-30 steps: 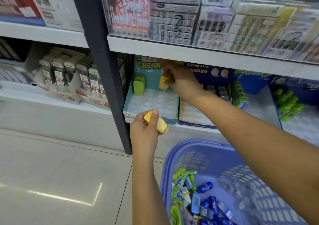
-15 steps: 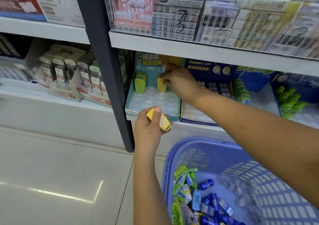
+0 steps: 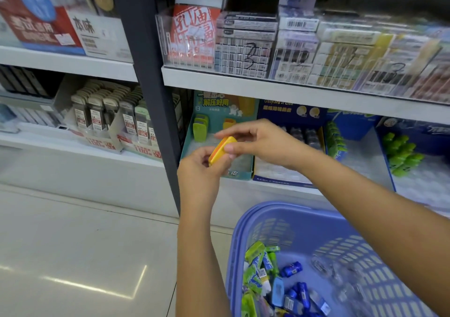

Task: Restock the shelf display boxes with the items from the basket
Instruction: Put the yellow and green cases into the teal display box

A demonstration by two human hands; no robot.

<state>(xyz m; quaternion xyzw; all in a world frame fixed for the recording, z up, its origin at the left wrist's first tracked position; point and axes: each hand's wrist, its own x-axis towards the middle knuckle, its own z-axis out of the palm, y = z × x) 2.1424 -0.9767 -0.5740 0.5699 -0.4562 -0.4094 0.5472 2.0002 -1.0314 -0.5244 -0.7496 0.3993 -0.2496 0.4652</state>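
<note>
One yellow case (image 3: 221,150) | left hand (image 3: 199,170) fingers clamped low, right hand (image 3: 267,143) fingers pinching top | likely light, stiff, slick; grip flat sides.

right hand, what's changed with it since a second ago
The right hand drew back from the teal cardboard display box to the left hand and now pinches the yellow oblong item held there. A second yellow item stands in the box. Left grip and blue plastic basket unchanged.

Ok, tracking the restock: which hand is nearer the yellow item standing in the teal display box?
Right. The right hand, pinching the held yellow piece, is just below the standing yellow item; the left hand, gripping the same piece, is lower.
</note>
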